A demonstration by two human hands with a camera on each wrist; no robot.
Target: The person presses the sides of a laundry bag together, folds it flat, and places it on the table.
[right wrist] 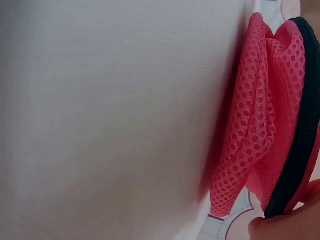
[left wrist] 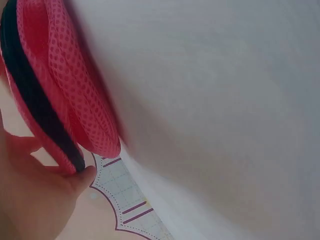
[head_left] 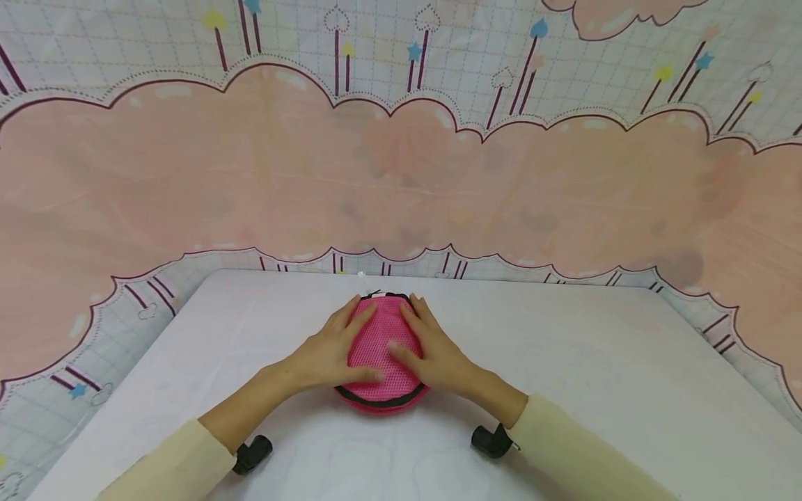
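Note:
A round pink mesh pouch (head_left: 383, 348) with a black zipper round its edge sits on the white table, in the middle of the head view. My left hand (head_left: 327, 355) grips its left side, thumb lying across the mesh top. On the opposite side my right hand (head_left: 438, 355) holds it the same way, its thumb pointing inward over the top. In the left wrist view a fingertip hooks at the black zipper band (left wrist: 37, 95). The right wrist view has a fingertip at the rim too, below the zipper (right wrist: 300, 135). Under the band, the pouch's mesh side sags in folds.
The white table (head_left: 595, 383) stretches out to both sides of the pouch. Behind it hangs a cloth backdrop (head_left: 401, 181) with a peach cloud-like print and candles. A black wrist camera (head_left: 253, 454) is on the left wrist, another black camera (head_left: 491, 442) on the right.

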